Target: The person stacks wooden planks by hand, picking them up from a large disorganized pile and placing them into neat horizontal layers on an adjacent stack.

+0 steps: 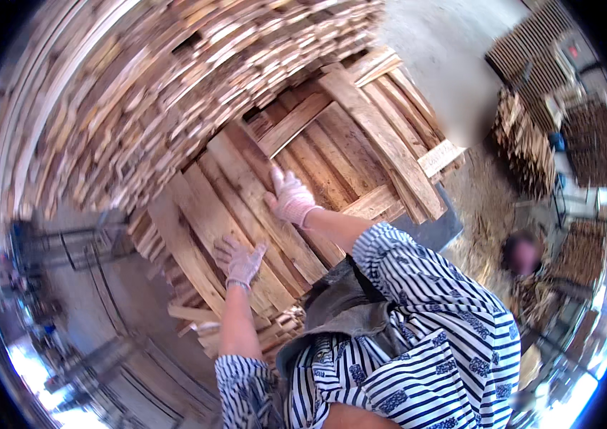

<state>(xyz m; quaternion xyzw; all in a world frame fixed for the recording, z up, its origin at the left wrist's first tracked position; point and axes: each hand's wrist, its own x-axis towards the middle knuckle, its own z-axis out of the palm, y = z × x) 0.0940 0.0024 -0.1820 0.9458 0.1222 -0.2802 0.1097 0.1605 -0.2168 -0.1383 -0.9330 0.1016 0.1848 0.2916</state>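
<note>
Both of my hands wear pale gloves and lie over a stack of rough wooden boards. My left hand (240, 262) is open, fingers spread flat on a wide light board (203, 204). Farther up and to the right, my right hand (292, 201) is also open, its thumb and fingers apart over a darker reddish board (247, 149). The boards lie side by side, slanting from upper left to lower right. A long loose plank (382, 139) rests on top of the stack's right part, near a short crosspiece (301, 124).
A tall pile of cut boards (139, 93) rises along the far left side. Beyond the right end are a bundle of upright wood pieces (525, 146) and slatted stacks (593, 143). Another person (523, 254), blurred, is at the right. Metal rails (107, 286) run at the left.
</note>
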